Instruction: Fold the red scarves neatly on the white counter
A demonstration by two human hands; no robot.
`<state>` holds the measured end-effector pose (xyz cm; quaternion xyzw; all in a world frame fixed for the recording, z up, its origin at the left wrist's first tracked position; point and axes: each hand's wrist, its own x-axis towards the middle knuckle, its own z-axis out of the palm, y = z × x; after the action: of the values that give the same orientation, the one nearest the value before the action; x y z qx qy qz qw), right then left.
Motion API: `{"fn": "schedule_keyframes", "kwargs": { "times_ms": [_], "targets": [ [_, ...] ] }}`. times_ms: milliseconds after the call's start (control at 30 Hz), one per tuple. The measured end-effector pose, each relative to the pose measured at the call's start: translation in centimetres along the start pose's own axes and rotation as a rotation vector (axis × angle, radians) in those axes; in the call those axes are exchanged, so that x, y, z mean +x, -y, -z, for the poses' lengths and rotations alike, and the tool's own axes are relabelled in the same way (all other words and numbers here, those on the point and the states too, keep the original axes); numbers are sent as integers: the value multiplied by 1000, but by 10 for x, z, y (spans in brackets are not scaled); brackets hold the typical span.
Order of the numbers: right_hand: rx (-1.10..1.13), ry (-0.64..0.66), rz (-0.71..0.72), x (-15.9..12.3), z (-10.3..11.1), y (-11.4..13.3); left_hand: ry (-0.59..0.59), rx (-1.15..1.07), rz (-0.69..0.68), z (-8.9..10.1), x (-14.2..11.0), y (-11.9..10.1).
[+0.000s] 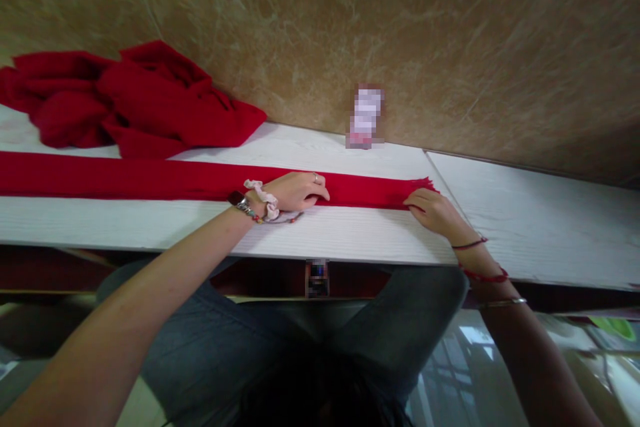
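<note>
Dark blurred shape (325,393), bottom centre, sits nearest my head camera; can't say what it is. Grey trouser legs (407,320) spread either side of it.

Main item: red strip (360,191) of cloth, flat on the white surface (150,221), mid-frame. Long axis runs nearly level, dipping slightly to the right; it leaves the frame at the left edge and stops right of centre in a ragged end (424,184). That end is the key relation: right hand is on it, left hand is farther back along the same axis, a bare run of red between them.

Right hand (434,210): fingers bent over the lower edge by the ragged end, touching cloth; whether it's pinching, I can't make out. Left hand (296,192): palm down across the strip, fingers curled, in contact; can't see if any fabric is caught underneath.

Outward: crumpled red cloth (150,107) upper left, just beyond the strip; joined or separate, unclear. Pixelated item (366,117) upper middle, beyond the gap between the hands, contents unreadable. Brown marbled wall (300,13) fills the top. Left wrist wears a pale scrunchie (267,199) and a watch (238,199).
</note>
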<state>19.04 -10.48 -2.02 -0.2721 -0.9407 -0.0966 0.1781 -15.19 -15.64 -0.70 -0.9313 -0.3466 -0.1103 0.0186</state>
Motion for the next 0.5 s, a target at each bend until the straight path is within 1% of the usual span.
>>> {"fn": "schedule_keyframes", "kwargs": {
  "times_ms": [200,500],
  "targets": [
    [8,19,-24,0,3,4,-2,15,3,-1,-1,-2],
    [-67,17,18,-3,4,-1,-22,56,36,-3,-3,4]
  ]
}}
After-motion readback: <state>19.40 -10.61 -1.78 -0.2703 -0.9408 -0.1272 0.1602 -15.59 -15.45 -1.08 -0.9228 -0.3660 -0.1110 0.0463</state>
